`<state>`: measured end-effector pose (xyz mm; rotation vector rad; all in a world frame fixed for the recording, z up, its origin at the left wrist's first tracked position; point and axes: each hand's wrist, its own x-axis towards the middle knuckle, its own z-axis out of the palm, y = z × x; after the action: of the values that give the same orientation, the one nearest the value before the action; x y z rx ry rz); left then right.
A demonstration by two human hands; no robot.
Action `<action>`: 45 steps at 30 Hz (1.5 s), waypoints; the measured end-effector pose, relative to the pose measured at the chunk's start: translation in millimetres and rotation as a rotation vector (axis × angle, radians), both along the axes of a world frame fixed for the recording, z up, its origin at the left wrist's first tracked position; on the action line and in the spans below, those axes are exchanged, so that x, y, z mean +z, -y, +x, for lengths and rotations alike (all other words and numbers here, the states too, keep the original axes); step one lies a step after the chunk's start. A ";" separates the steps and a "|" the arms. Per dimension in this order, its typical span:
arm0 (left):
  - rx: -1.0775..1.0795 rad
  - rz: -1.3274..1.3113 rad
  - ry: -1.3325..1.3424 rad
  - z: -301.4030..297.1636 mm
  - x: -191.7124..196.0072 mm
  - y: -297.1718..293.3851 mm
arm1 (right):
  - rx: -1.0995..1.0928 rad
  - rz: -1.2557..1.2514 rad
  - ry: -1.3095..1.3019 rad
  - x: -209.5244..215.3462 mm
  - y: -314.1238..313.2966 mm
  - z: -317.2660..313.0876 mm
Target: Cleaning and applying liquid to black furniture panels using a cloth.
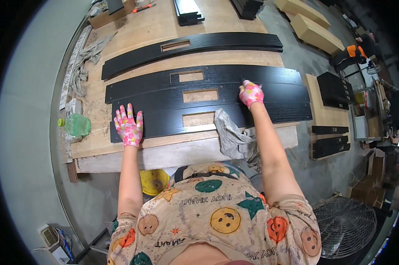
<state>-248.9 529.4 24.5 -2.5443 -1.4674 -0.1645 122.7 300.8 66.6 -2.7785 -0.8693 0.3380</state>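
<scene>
Black wood-grain boards (pixel 157 99) with rectangular cutouts lie side by side on the wooden worktable (pixel 93 145). Flat on the left end of the nearest board rests my left hand (pixel 129 126), in a pink floral glove, fingers spread. My right hand (pixel 252 93), gloved alike, is closed above the boards, right of the cutouts. Small dark bits show at its fingers, but what it holds is too small to make out. Near my right forearm, a grey rag (pixel 230 134) drapes over the front edge of the nearest board.
Farther back lie more black boards (pixel 226 39) and a black stack (pixel 188 11). A green-tinted bottle (pixel 78 125) and crumpled cloth (pixel 80 73) sit at the left edge. Right are black pieces (pixel 334 90) on a low board; a caged fan (pixel 343 225) stands lower right. Another person (pixel 352 53) is far right.
</scene>
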 end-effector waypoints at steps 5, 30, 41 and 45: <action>0.006 -0.014 0.027 1.7 3.7 1.8 | 0.007 0.034 -0.033 -4.7 -3.9 -6.6; -0.092 -0.082 0.135 -11.5 -13.6 -13.9 | -0.961 0.642 -0.233 -79.0 278.7 -20.5; -0.103 -0.269 0.738 -35.6 3.2 -26.7 | 0.079 0.082 -0.053 3.3 126.9 -168.1; 0.296 -0.317 0.857 -66.6 48.8 -28.6 | 0.024 0.632 -0.014 -58.1 160.9 -142.1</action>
<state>-315.5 558.0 73.3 -2.5575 -2.2857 -1.1726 -19.4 139.9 8.5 -2.1794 -0.8287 0.0631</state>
